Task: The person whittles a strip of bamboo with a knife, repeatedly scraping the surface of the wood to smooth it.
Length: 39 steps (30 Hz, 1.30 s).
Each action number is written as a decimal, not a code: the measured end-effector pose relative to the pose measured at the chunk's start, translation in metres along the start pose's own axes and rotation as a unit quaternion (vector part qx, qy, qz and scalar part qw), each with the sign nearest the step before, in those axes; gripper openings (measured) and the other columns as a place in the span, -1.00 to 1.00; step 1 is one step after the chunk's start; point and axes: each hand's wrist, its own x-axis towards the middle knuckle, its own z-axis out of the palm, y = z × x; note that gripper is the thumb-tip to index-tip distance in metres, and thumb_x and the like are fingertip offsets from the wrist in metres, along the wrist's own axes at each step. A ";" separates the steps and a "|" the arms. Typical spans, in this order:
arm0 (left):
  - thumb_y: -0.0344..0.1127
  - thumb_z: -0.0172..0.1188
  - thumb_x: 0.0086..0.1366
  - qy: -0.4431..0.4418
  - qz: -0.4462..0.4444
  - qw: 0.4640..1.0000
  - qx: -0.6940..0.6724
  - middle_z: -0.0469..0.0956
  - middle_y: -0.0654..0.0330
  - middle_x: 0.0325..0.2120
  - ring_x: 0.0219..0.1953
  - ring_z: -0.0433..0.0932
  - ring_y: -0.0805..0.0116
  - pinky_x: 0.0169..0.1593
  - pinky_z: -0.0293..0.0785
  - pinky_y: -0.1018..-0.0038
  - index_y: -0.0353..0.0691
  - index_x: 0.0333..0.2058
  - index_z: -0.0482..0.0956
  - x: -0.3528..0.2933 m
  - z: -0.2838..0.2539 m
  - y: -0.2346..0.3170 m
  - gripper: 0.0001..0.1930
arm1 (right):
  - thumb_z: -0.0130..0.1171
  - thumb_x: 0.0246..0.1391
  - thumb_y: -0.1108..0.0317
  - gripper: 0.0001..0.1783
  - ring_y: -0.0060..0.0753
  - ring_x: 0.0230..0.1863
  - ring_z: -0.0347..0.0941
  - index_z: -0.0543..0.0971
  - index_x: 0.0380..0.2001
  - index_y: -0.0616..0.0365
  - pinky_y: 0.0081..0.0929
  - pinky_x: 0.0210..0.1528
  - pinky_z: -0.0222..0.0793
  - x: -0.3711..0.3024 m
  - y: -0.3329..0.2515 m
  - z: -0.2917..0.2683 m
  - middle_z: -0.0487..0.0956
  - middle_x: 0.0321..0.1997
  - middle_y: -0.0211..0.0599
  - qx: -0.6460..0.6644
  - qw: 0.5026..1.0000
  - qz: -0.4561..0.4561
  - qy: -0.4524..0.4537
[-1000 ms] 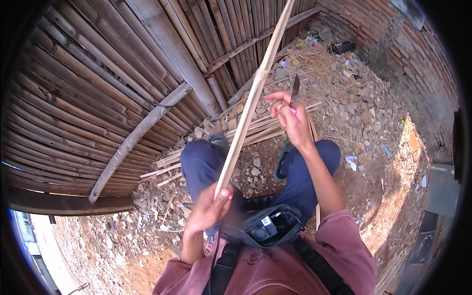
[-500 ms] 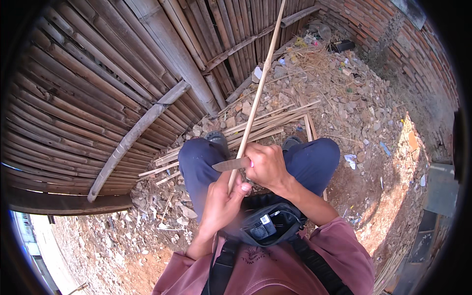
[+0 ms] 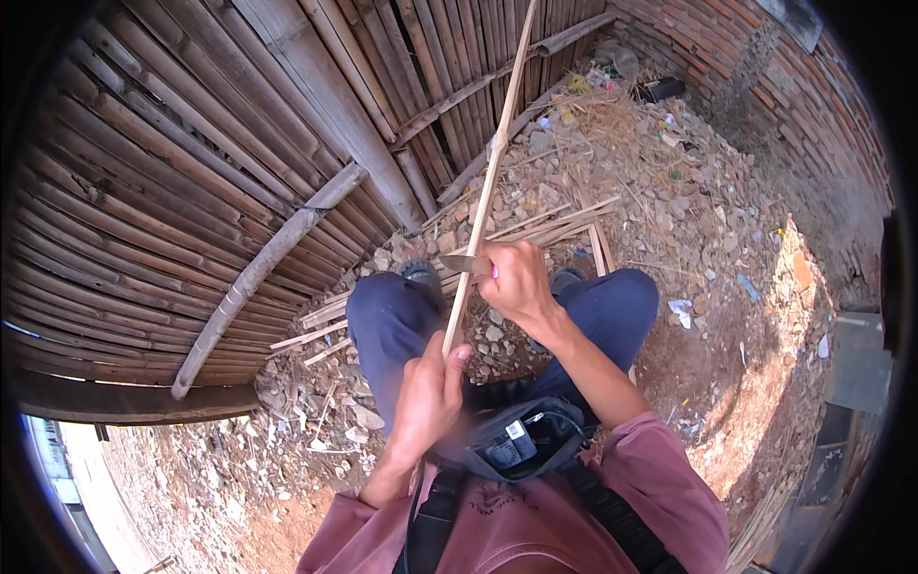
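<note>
A long pale bamboo strip (image 3: 487,191) slants up and away from me, past the top of the view. Its near end is gripped by my left hand (image 3: 427,397), fingers closed around it in front of my left thigh. Farther along the strip, my right hand (image 3: 517,278) is closed on a knife whose handle its fingers hide. The knife's wide blade (image 3: 463,264) points left and lies across the strip, just below a knobby joint in the bamboo. Both knees are bent, one on each side of the work.
More split bamboo strips (image 3: 551,230) lie on stony ground beyond my feet. A bamboo slat wall (image 3: 239,124) rises at the left, a brick wall (image 3: 813,115) at the right. A black pouch (image 3: 528,440) hangs at my waist. Rubble and litter cover the ground.
My right hand and the knife have moved away from my left hand, up along the strip. The strip has tilted slightly left. My left hand keeps its hold on the near end.
</note>
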 end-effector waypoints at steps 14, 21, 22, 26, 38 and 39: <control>-0.17 0.01 0.63 0.018 -0.015 1.000 -0.006 0.36 0.22 -0.71 -0.65 0.34 0.42 -0.51 0.28 0.36 -0.33 -0.24 0.48 -0.020 -0.008 -0.007 -0.68 | 0.15 0.00 0.45 -0.74 0.26 -0.42 0.64 0.78 -0.29 0.21 0.02 -0.32 0.57 0.068 0.056 0.002 0.64 -0.50 0.19 -0.087 0.992 0.052 0.077; -0.17 0.05 0.60 -0.004 -0.031 0.999 -0.024 0.46 -0.09 -0.65 -0.57 0.50 -0.21 -0.44 0.36 0.11 -0.35 -0.22 0.45 -0.014 -0.016 -0.006 -0.69 | 0.16 -0.03 0.47 -0.74 0.22 -0.49 0.62 0.78 -0.30 0.22 -0.05 -0.38 0.54 0.050 0.027 -0.004 0.61 -0.56 0.15 -0.028 0.998 0.021 0.051; -0.18 0.06 0.60 -0.006 -0.033 0.999 -0.025 0.45 -0.11 -0.64 -0.56 0.50 -0.23 -0.45 0.35 0.11 -0.35 -0.22 0.44 -0.013 -0.017 -0.005 -0.70 | 0.16 -0.05 0.49 -0.73 0.19 -0.52 0.61 0.78 -0.29 0.22 -0.05 -0.41 0.52 0.045 0.024 -0.003 0.60 -0.58 0.13 -0.014 1.000 0.004 0.027; -0.20 0.08 0.58 -0.020 -0.020 1.000 0.008 0.44 -0.20 -0.62 -0.49 0.48 -0.38 -0.44 0.33 0.06 -0.34 -0.21 0.42 -0.012 -0.017 -0.008 -0.73 | 0.14 -0.08 0.51 -0.83 0.12 -0.59 0.59 0.72 -0.48 0.28 -0.08 -0.46 0.49 0.045 0.024 -0.018 0.57 -0.64 0.09 -0.012 0.998 -0.013 0.053; -0.25 0.11 0.57 0.005 -0.004 0.999 0.048 0.41 0.05 -0.70 -0.68 0.43 0.11 -0.50 0.31 0.21 -0.32 -0.24 0.48 -0.021 -0.008 -0.023 -0.77 | 0.10 -0.07 0.51 -0.83 0.14 -0.64 0.53 0.59 -0.67 0.28 -0.06 -0.52 0.39 0.065 0.052 -0.017 0.50 -0.71 0.12 -0.120 0.985 -0.010 0.121; -0.25 0.11 0.57 0.001 -0.010 0.999 0.048 0.41 0.05 -0.70 -0.68 0.43 0.11 -0.50 0.31 0.21 -0.31 -0.24 0.48 -0.023 -0.011 -0.023 -0.77 | 0.09 -0.04 0.52 -0.80 0.17 -0.63 0.52 0.57 -0.68 0.28 -0.04 -0.52 0.36 0.066 0.053 -0.008 0.49 -0.71 0.14 -0.118 0.983 -0.015 0.138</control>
